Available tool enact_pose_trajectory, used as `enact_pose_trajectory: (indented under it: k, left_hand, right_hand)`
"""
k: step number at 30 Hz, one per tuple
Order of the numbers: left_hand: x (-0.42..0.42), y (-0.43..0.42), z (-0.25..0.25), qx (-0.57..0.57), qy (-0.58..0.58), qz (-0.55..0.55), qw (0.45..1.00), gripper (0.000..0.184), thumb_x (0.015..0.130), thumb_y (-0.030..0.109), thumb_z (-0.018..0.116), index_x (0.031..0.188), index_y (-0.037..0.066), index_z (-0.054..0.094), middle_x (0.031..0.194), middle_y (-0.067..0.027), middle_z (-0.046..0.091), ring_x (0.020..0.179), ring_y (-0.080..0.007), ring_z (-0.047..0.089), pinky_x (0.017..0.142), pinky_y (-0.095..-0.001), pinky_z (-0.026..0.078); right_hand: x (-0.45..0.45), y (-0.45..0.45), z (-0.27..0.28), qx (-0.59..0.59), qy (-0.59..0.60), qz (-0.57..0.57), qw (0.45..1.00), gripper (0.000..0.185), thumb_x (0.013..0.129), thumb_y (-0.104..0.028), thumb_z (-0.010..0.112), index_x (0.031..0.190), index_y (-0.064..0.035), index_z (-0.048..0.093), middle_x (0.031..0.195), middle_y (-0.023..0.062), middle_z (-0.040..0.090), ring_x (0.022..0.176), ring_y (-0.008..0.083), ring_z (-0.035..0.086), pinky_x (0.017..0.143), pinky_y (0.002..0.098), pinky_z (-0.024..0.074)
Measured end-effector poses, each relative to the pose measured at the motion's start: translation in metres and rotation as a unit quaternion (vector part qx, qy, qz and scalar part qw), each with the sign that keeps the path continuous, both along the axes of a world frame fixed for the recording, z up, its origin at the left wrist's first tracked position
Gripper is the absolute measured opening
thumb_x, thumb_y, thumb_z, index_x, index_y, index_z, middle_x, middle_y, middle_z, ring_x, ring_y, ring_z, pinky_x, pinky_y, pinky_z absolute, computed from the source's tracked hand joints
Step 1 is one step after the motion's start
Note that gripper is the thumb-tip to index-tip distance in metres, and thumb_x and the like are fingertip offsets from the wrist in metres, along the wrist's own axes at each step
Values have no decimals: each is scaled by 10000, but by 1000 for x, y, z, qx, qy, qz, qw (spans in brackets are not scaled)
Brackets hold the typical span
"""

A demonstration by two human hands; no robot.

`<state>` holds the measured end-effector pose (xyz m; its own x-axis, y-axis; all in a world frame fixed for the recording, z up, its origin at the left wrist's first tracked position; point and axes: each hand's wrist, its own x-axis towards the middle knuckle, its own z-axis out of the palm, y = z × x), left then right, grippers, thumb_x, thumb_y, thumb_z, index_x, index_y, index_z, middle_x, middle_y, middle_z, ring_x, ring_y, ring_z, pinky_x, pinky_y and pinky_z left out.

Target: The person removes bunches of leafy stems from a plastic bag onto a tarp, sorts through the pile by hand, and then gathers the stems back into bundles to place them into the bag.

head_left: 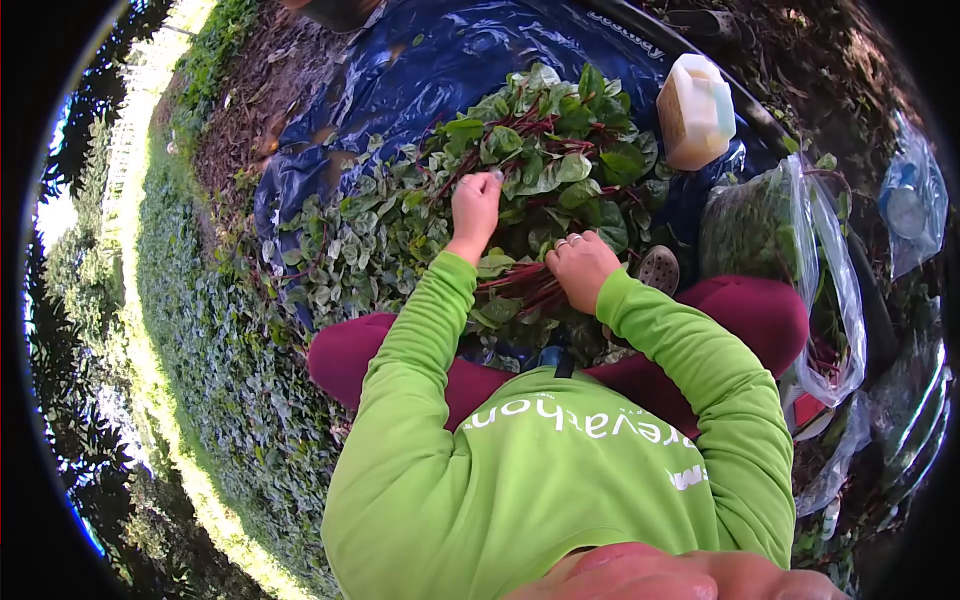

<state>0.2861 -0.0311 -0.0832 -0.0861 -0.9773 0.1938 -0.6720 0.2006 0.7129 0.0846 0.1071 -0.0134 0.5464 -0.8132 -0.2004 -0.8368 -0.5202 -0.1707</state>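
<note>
A heap of leafy greens with red stems (560, 130) lies on a blue plastic sheet (390, 90) before my crossed legs. My left hand (477, 208) is over the middle of the heap, its fingers pinched together at the leaves; what they hold is too small to make out. Lower and to the right, my right hand (582, 268) has its fingers closed round a bunch of red stems (522, 286), whose leaves hang toward my lap.
A whitish plastic jug (696, 112) stands on the sheet at the upper right. Right of my knee is a clear plastic bag of greens (750, 225). Another clear bag (910, 200) lies at the far right. Low plants (220, 350) cover the ground at left.
</note>
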Motion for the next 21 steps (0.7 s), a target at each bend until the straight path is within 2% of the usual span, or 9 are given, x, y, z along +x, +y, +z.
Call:
enact_pose_trajectory:
  k: [1,2,4,6,9,12,18,20,21]
  left_hand:
    - [5,-29,-10,-78,5,23,997,220,967,204,643,1057,24,732,976,-151,735,897,-289,700,813,-389,532]
    - [11,-56,-21,-35,28,41,998,233,966,140,615,1147,28,709,1038,-154,741,974,-303,708,873,-389,543]
    - [20,-100,-44,-42,-57,8,997,314,890,5,526,1143,35,709,1051,-164,728,1008,-365,678,900,-427,535]
    - [22,-124,-62,57,-142,-27,988,332,866,52,554,1147,96,725,1096,-143,723,1051,-365,667,924,-438,530]
    - [13,-129,-63,63,-279,-29,958,333,827,136,646,1148,108,730,1101,-168,723,1056,-350,676,921,-453,535]
    - [10,-125,-46,107,-337,-45,935,336,793,161,674,1121,150,745,1100,-165,719,1060,-350,669,914,-464,534]
    - [49,-136,-33,72,-240,-81,965,256,778,150,694,1025,94,735,959,-198,724,928,-373,697,870,-453,534]
    - [65,-143,-31,97,-30,-105,989,240,793,161,699,1014,73,730,951,-183,735,915,-347,706,829,-427,535]
    - [56,-123,7,103,-18,-90,990,210,816,186,702,990,71,731,926,-161,743,893,-319,715,797,-399,531]
  right_hand:
    - [-1,-1,0,-25,-14,12,1000,311,790,-164,664,1086,-69,648,1038,87,684,1030,247,638,870,374,466]
    - [-2,-2,-2,-26,-11,11,1000,311,790,-164,664,1086,-69,648,1038,87,684,1030,247,638,870,374,466]
    - [1,0,-6,-47,-26,25,998,288,787,-157,662,1062,-70,654,1020,87,681,1027,250,635,868,374,462]
    - [2,0,-7,-38,-15,23,999,271,776,-158,666,1034,-73,663,1016,87,682,1030,247,633,878,370,456]
    - [-1,-4,-10,-22,-12,20,999,273,757,-164,679,1017,-81,669,1015,90,681,1020,254,635,946,395,411]
    - [-4,-8,0,-7,11,17,1000,267,765,-163,679,1018,-79,668,1015,90,680,1019,255,636,952,402,396]
    - [-2,-4,-1,-28,-4,12,1000,279,765,-165,693,1028,-77,669,1016,91,680,1026,252,635,918,389,417]
    - [-1,-2,-1,-22,-4,13,1000,281,762,-164,695,1028,-78,670,1017,90,680,1024,252,635,902,386,427]
    - [0,-1,-1,-13,-2,14,1000,283,760,-164,697,1028,-79,671,1017,89,680,1021,251,634,886,384,437]
